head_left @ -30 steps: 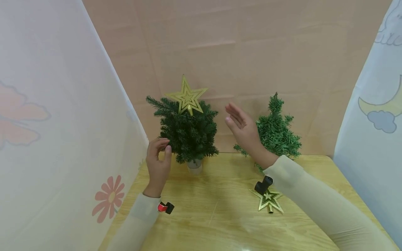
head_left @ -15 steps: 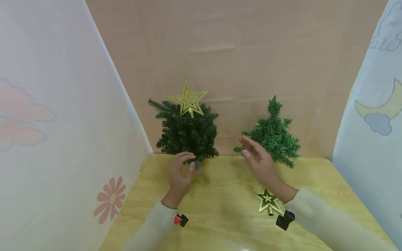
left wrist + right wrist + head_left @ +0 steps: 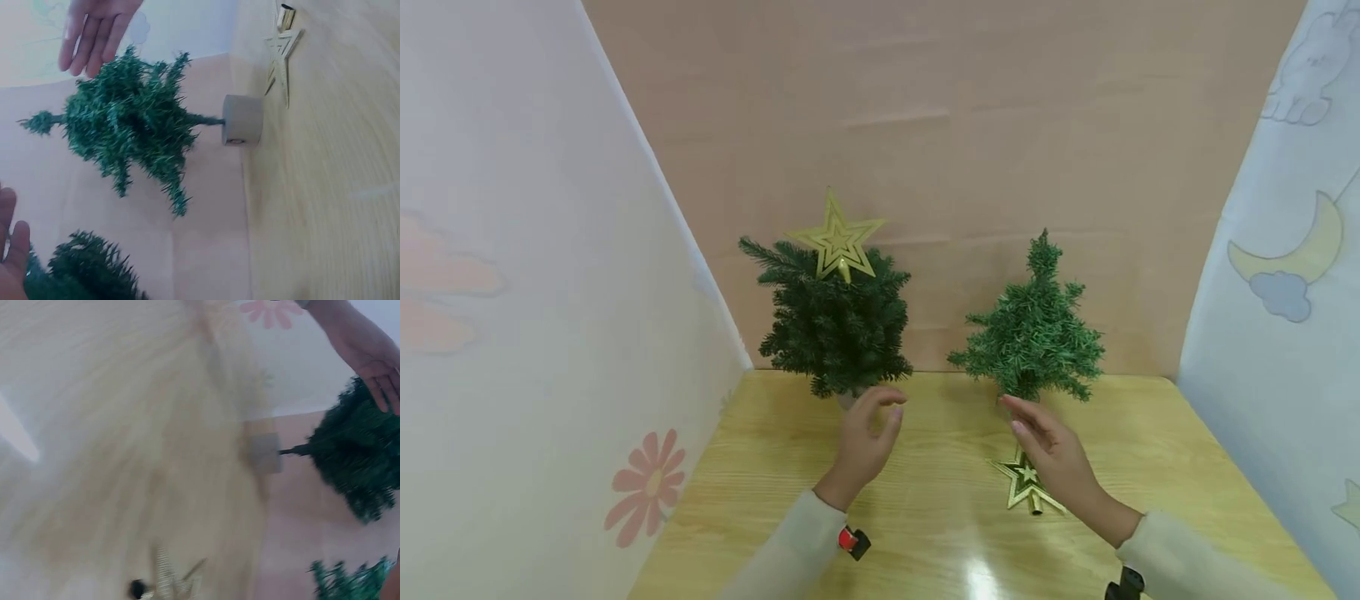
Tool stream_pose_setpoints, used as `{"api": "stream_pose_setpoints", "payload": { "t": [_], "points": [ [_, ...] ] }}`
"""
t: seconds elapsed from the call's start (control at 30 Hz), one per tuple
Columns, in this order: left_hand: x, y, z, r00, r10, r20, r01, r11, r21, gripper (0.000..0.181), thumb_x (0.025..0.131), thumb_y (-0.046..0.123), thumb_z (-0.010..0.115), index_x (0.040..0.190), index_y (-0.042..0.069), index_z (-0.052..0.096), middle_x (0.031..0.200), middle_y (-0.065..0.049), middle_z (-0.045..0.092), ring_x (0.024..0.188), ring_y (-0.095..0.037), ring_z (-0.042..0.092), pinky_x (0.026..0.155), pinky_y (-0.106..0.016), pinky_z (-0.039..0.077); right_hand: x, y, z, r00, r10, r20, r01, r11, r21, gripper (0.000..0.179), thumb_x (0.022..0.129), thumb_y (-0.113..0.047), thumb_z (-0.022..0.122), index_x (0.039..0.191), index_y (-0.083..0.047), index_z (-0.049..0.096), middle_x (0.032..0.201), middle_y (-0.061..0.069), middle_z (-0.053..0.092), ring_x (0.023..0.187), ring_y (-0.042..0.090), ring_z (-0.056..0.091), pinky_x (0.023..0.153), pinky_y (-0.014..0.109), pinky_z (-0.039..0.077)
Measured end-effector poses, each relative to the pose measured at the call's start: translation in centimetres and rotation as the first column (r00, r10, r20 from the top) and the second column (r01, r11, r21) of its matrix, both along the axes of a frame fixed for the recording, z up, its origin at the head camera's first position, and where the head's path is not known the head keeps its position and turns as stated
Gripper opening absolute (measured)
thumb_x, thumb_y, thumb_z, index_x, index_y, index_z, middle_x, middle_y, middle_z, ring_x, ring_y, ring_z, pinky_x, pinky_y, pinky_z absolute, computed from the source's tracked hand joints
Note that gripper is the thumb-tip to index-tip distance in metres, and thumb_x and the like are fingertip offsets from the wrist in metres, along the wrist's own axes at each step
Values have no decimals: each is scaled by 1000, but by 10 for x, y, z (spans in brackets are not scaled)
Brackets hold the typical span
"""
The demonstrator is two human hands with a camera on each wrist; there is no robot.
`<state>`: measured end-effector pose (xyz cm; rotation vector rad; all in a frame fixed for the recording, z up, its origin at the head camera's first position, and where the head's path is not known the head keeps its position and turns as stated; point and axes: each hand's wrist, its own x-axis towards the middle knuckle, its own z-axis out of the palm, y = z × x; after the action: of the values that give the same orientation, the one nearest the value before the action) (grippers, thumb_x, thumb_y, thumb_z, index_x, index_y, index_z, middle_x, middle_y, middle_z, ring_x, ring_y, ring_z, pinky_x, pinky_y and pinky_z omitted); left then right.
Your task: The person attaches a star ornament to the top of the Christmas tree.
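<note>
A dark green Christmas tree (image 3: pixel 842 333) stands at the back left, topped by a gold star (image 3: pixel 838 239). To its right is a lighter green Christmas tree (image 3: pixel 1033 333) with a bare tip; its grey round base (image 3: pixel 242 120) shows in the left wrist view. A second gold star topper (image 3: pixel 1022 477) lies on the table in front of that tree, partly hidden. My left hand (image 3: pixel 865 442) hovers in front of the dark tree's base, fingers loosely bent, holding nothing. Over the lying star hangs my right hand (image 3: pixel 1056 450), also holding nothing, its fingers relaxed.
The wooden table (image 3: pixel 940 467) meets a pinkish-brown cloth backdrop (image 3: pixel 925 167) behind the trees. White printed cloth walls stand on the left (image 3: pixel 550 208) and right (image 3: pixel 1270 350).
Both hands have drawn back from around the dark tree toward the front. The left has shifted right, and the right has lowered toward the lying star. The view has shifted slightly.
</note>
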<state>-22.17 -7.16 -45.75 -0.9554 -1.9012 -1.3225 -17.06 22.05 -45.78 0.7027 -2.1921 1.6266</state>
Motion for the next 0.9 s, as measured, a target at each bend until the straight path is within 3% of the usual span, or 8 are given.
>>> {"api": "stream_pose_setpoints", "payload": {
  "t": [0.17,0.37,0.6,0.73,0.9],
  "points": [
    [-4,9,-4,985,-15,171,25,998,-57,20,101,18,56,118,11,65,116,1,64,107,-16,61,93,-37,50,6,6,-20,998,-33,46,32,999,31,39,102,-6,49,142,-6,49,140,17,51,127,13,50,98,17,42],
    [-21,28,-4,953,-27,302,58,994,-91,28,103,28,53,126,16,63,123,5,62,113,-14,59,96,-39,49,13,17,-42,994,-75,82,70,995,66,39,103,-7,50,141,-2,49,138,18,52,124,10,52,95,15,44],
    [-40,54,7,916,-72,394,162,966,-202,35,102,32,53,137,24,55,134,8,55,122,-9,51,102,-33,44,17,24,-63,975,-200,101,180,967,180,41,100,-11,57,141,-9,51,138,12,54,123,1,48,95,10,40],
    [-50,64,8,903,-72,424,194,948,-252,45,102,40,49,143,23,48,139,6,50,127,-9,47,103,-35,42,14,28,-73,963,-254,86,227,943,245,44,98,-14,60,141,-11,51,138,9,53,127,11,47,98,6,33],
    [-59,70,8,893,-70,444,187,956,-225,53,101,41,51,147,19,41,143,0,47,131,-13,44,105,-37,41,9,38,-82,945,-317,85,275,906,321,47,97,-16,63,141,-5,49,139,10,52,128,29,46,97,2,26]
  ]
}}
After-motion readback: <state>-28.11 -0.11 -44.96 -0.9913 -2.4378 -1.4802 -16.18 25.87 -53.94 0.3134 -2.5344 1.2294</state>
